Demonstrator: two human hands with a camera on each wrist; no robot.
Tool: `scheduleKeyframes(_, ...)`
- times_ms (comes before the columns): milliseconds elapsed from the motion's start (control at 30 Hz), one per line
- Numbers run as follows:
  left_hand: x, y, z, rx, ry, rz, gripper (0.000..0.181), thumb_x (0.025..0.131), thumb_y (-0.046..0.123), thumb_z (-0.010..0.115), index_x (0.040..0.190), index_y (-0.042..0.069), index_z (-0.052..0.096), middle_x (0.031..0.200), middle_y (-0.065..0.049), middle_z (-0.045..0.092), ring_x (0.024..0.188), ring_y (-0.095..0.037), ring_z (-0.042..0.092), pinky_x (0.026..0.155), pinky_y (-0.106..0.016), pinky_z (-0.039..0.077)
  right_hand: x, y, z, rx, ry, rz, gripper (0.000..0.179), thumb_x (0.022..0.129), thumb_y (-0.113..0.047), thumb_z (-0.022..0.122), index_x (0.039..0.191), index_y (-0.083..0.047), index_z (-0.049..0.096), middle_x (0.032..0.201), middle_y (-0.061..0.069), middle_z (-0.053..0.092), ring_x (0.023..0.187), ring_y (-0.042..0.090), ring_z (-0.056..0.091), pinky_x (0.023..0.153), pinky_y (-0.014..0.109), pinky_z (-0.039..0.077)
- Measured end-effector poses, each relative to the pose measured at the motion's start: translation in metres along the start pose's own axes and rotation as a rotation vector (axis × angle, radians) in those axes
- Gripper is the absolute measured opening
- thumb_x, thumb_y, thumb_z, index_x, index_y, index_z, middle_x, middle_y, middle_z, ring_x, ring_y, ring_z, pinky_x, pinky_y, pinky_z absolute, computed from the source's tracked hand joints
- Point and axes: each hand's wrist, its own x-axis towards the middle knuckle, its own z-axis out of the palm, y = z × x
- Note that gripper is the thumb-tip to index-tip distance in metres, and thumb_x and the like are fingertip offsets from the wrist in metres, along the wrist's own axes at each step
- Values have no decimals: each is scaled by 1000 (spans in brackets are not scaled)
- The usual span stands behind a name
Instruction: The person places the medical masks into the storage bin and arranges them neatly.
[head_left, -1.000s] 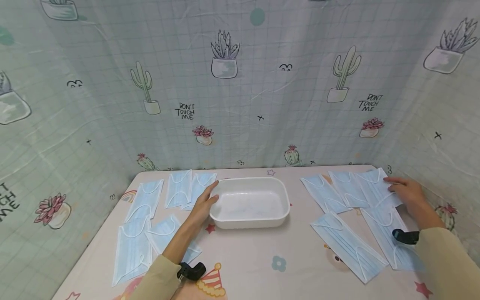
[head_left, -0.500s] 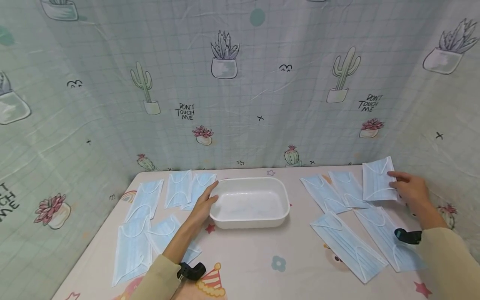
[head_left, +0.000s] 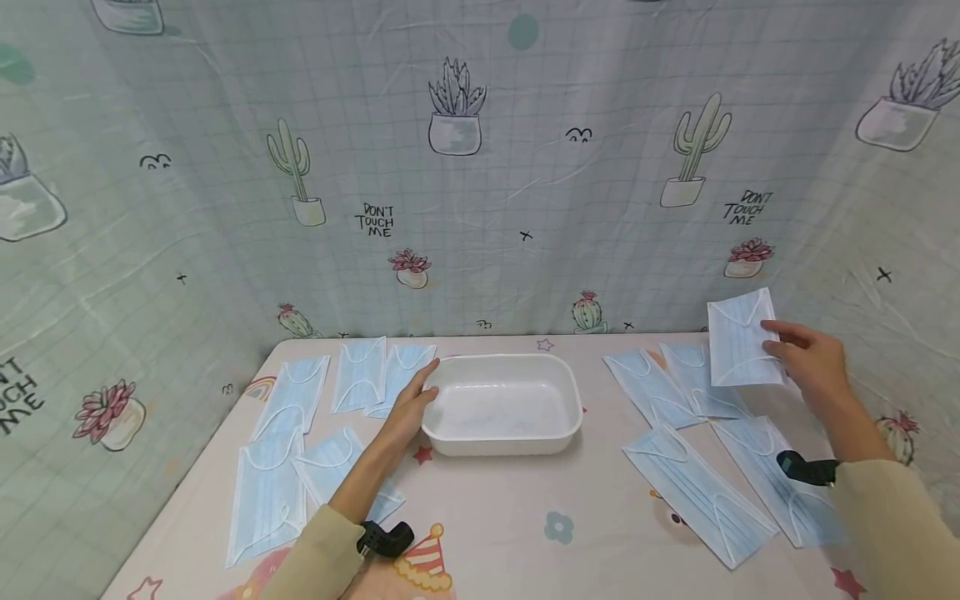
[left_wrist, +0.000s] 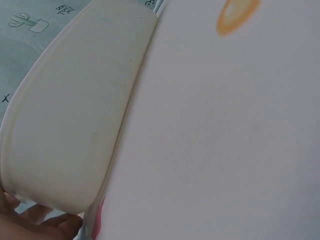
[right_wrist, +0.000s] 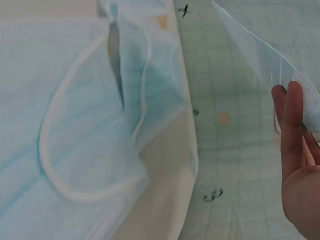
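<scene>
My right hand (head_left: 813,362) pinches the right edge of a light-blue face mask (head_left: 742,337), which hangs upright above the table's far right. In the right wrist view its fingers (right_wrist: 292,130) meet the lifted mask (right_wrist: 275,57). My left hand (head_left: 405,412) holds the left end of a white plastic basin (head_left: 498,448), thumb at the rim. The left wrist view shows curled fingers (left_wrist: 62,225) against the basin's outer wall (left_wrist: 75,100). Nothing lies inside the basin.
Several flat masks lie to the right, including a near one (head_left: 697,492) and a far one (head_left: 652,383). More lie to the left, such as a large one (head_left: 266,492). A printed curtain (head_left: 480,208) surrounds the pink patterned table (head_left: 495,517).
My right hand has lifted the mask off the table at the far right and moved it upward and slightly left. My left hand and the basin have stayed put.
</scene>
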Motion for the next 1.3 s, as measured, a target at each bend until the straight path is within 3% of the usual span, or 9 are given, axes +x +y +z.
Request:
scheduleKeyframes(233,1,0,0,16,12,-7,54,111,28,40,163,36,29,175,-1,15,163,-29,8,129,-62,9,-16,-24,17,51,-4,-74,57,107,-43,51,158,-19,43,173,8,24,156,42,26,123,54,31)
scheduleKeyframes(500,3,-4,0,19,7,6,54,111,27,38,164,35,27,175,0,14,163,-28,10,129,-61,9,-30,-39,32,96,-6,-103,54,106,-42,54,156,-24,47,172,-2,28,157,35,27,122,49,32)
scheduleKeyframes(667,3,-4,0,14,2,7,54,112,28,38,164,35,26,175,0,13,163,-29,9,129,-62,8,-39,-45,43,99,8,-173,50,107,-36,55,154,-19,50,167,2,38,148,31,35,121,45,38)
scheduleKeyframes(900,4,-5,0,9,-7,1,53,112,35,38,163,36,27,175,-2,16,162,-30,13,128,-63,12,-46,-47,57,97,14,-216,49,107,-33,55,152,-14,52,164,11,41,148,38,36,117,57,40)
scheduleKeyframes(1100,3,-5,0,0,2,-4,51,112,34,38,162,36,29,174,-3,19,160,-32,17,127,-64,15,-48,-54,67,63,36,-251,48,107,-30,56,150,-9,54,162,16,43,148,40,38,116,48,42)
scheduleKeyframes(1300,2,-6,0,-10,3,-6,51,112,36,39,162,37,30,173,-4,22,157,-33,24,125,-65,20,-49,-63,73,59,18,-267,47,107,-31,57,149,-11,55,161,14,45,148,39,40,116,44,44)
